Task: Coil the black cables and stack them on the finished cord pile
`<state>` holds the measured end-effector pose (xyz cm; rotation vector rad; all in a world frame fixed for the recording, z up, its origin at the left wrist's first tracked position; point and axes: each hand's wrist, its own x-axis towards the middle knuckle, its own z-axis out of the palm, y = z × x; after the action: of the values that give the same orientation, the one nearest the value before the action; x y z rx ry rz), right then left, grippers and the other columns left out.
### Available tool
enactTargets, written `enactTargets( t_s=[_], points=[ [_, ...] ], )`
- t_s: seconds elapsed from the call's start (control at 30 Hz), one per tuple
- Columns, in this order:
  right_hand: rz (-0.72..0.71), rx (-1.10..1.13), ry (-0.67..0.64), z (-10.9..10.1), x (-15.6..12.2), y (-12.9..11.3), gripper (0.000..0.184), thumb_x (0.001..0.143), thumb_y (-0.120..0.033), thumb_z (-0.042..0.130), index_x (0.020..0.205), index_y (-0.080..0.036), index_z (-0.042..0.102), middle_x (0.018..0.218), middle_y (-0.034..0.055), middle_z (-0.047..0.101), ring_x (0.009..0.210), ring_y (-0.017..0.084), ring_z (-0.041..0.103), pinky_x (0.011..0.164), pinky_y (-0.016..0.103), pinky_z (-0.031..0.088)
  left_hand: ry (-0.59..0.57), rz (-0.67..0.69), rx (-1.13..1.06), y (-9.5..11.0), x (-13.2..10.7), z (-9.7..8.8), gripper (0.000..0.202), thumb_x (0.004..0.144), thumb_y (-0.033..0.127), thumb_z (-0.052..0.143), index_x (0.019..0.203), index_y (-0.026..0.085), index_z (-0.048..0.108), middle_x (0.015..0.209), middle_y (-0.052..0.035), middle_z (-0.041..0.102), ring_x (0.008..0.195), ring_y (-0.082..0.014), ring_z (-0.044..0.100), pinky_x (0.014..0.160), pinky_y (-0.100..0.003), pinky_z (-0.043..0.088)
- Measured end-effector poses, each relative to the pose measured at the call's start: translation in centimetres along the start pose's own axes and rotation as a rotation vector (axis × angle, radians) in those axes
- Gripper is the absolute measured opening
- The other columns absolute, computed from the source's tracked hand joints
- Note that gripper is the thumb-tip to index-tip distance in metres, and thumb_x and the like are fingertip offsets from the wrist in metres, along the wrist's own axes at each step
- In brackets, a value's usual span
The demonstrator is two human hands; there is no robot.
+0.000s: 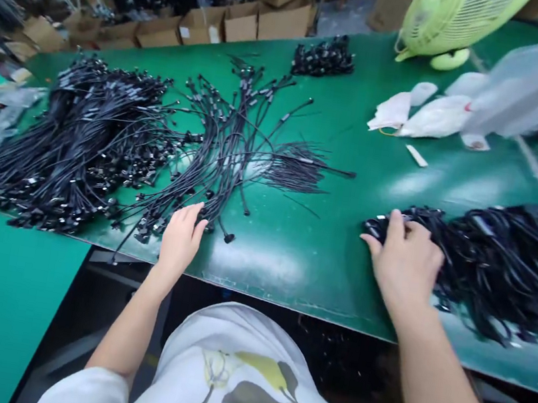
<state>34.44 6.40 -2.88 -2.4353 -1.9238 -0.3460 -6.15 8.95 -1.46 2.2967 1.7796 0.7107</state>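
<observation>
My left hand (180, 237) is at the front edge of the green table, beside a loose spread of thin black cables (224, 147) with small connectors on their ends. Its fingers are stretched out with the thumb apart, and nothing shows between them. On the right, my right hand (406, 259) rests on the near end of a heap of bundled black cables (503, 257). The thumb stands away from the fingers there, and I see no cable gripped; part of the fingertips' contact is hidden.
A large pile of black cables (76, 139) covers the table's left. Thin black strands (299, 167) lie mid-table, with a small black heap (324, 55) behind. A yellow-green fan (454, 24), white packets (436, 119) and clear plastic stand back right. Cardboard boxes (242, 22) line the far edge.
</observation>
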Motion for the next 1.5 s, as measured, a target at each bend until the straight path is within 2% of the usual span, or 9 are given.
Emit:
enactTargets(
  t_s=[0.13, 0.27, 0.43, 0.6, 0.9, 1.0, 1.13, 1.3, 1.5],
  points=[
    [-0.07, -0.038, 0.085, -3.4, 0.5, -0.8, 0.057, 0.095, -0.042, 0.049, 0.137, -0.003, 0.049, 0.122, 0.0259, 0.054, 0.106, 0.039, 0.049, 0.089, 0.049, 0.036, -0.051, -0.027, 0.101, -2.5, 0.2, -0.8, 0.037, 0.098, 0.032, 0.046, 0.127, 0.012, 0.057, 0.122, -0.0106, 0.061, 0.112, -0.0242, 0.055, 0.098, -0.038, 0.045],
    [-0.379, 0.182, -0.031, -5.4, 3.2, -7.1, 0.034, 0.098, -0.03, 0.044, 0.119, -0.013, 0.064, 0.118, 0.0128, 0.06, 0.098, 0.026, 0.057, 0.083, 0.036, 0.043, -0.132, 0.116, 0.094, -1.2, 0.8, 0.9, 0.041, 0.095, 0.034, 0.053, 0.13, 0.012, 0.055, 0.127, -0.0112, 0.058, 0.117, -0.0249, 0.052, 0.102, -0.039, 0.042],
    [-0.705, 0.139, -0.159, -2.8, 9.1, -18.3, 0.035, 0.1, -0.026, 0.037, 0.126, -0.016, 0.059, 0.125, 0.0149, 0.053, 0.101, 0.023, 0.054, 0.077, 0.033, 0.039, -0.146, 0.117, 0.097, -0.6, 1.9, 2.9, 0.036, 0.091, 0.015, 0.051, 0.126, 0.011, 0.058, 0.131, -0.0119, 0.056, 0.118, -0.0261, 0.052, 0.102, -0.04, 0.043],
    [-0.829, 0.034, -0.137, -1.5, 13.5, -21.7, 0.032, 0.097, -0.013, 0.033, 0.11, -0.01, 0.062, 0.112, 0.0152, 0.056, 0.085, 0.02, 0.053, 0.066, 0.03, 0.032, 0.025, -0.085, -0.018, -5.1, 1.5, 0.7, 0.037, 0.09, 0.004, 0.036, 0.115, 0.013, 0.062, 0.12, -0.0109, 0.061, 0.109, -0.021, 0.059, 0.096, -0.034, 0.047],
    [-1.15, 0.184, 0.653, -14.5, 15.4, -23.6, 0.034, 0.102, -0.016, 0.026, 0.108, -0.012, 0.059, 0.113, 0.0101, 0.057, 0.091, 0.017, 0.05, 0.079, 0.027, 0.04, 0.234, 0.011, -0.457, -0.6, 4.0, -2.2, 0.056, 0.097, 0.033, 0.047, 0.148, 0.013, 0.031, 0.146, -0.0156, 0.042, 0.136, -0.0219, 0.04, 0.113, -0.038, 0.033],
    [-1.311, 0.107, 0.823, -18.4, 14.3, -25.9, 0.032, 0.102, -0.015, 0.027, 0.104, -0.012, 0.059, 0.108, 0.0098, 0.059, 0.087, 0.017, 0.048, 0.081, 0.03, 0.039, 0.209, 0.006, -0.596, 0.5, 7.1, -1.8, 0.047, 0.095, 0.031, 0.05, 0.137, 0.012, 0.045, 0.138, -0.0153, 0.051, 0.13, -0.0228, 0.046, 0.112, -0.039, 0.033],
    [-1.151, 0.052, 0.669, -20.5, 16.0, -27.2, 0.034, 0.103, -0.018, 0.027, 0.107, -0.011, 0.059, 0.108, 0.0121, 0.058, 0.087, 0.018, 0.049, 0.077, 0.032, 0.037, 0.14, -0.124, -1.238, 0.1, 9.4, -3.7, 0.018, 0.095, 0.027, 0.048, 0.099, 0.014, 0.061, 0.081, -0.0032, 0.062, 0.082, -0.0127, 0.061, 0.085, -0.029, 0.049],
    [-0.644, 0.164, 0.384, -18.9, 21.7, -23.9, 0.03, 0.101, -0.028, 0.042, 0.113, -0.01, 0.062, 0.109, 0.0134, 0.06, 0.096, 0.019, 0.054, 0.074, 0.031, 0.033, 0.152, -0.242, -1.939, -2.0, 7.5, -10.5, 0.006, 0.09, 0.017, 0.058, 0.093, 0.012, 0.059, 0.063, 0.0045, 0.043, 0.056, -0.0031, 0.048, 0.057, -0.013, 0.043],
    [-0.428, 0.211, 0.361, -17.5, 24.3, -18.0, 0.04, 0.098, -0.022, 0.038, 0.113, 0.001, 0.066, 0.107, 0.0254, 0.062, 0.114, 0.03, 0.053, 0.079, 0.041, 0.032, -0.019, -0.45, -1.349, -9.9, 0.1, -11.6, 0.026, 0.087, 0.037, 0.063, 0.087, 0.01, 0.061, 0.056, 0.0043, 0.042, 0.048, -0.0048, 0.039, 0.05, -0.017, 0.033]
  ],
)
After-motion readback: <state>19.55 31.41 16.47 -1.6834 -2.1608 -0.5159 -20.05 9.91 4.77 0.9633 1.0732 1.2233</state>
